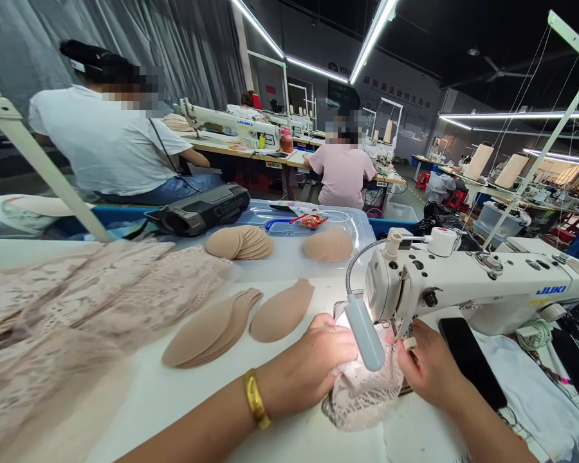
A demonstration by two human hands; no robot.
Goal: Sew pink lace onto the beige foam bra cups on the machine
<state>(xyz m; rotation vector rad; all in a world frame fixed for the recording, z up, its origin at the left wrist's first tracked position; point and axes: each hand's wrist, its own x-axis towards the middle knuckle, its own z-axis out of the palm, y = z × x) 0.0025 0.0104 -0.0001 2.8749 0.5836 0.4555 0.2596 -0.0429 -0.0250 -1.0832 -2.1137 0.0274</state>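
My left hand (313, 363) rests on a bunched piece of pink lace (364, 395) at the needle of a white JUKI sewing machine (482, 283), fingers curled down onto the fabric. A gold bangle is on that wrist. My right hand (427, 366) grips the same lace from the right side, under the machine head. A grey gooseneck lamp (364, 331) shines on the fabric between the hands and hides part of it.
Beige foam cups lie left of the hands (210, 331), (282, 312) and farther back (241, 243), (329, 244). A heap of lace (77, 308) covers the left table. A black phone (470, 360) lies right of the machine. Other people sit sewing behind.
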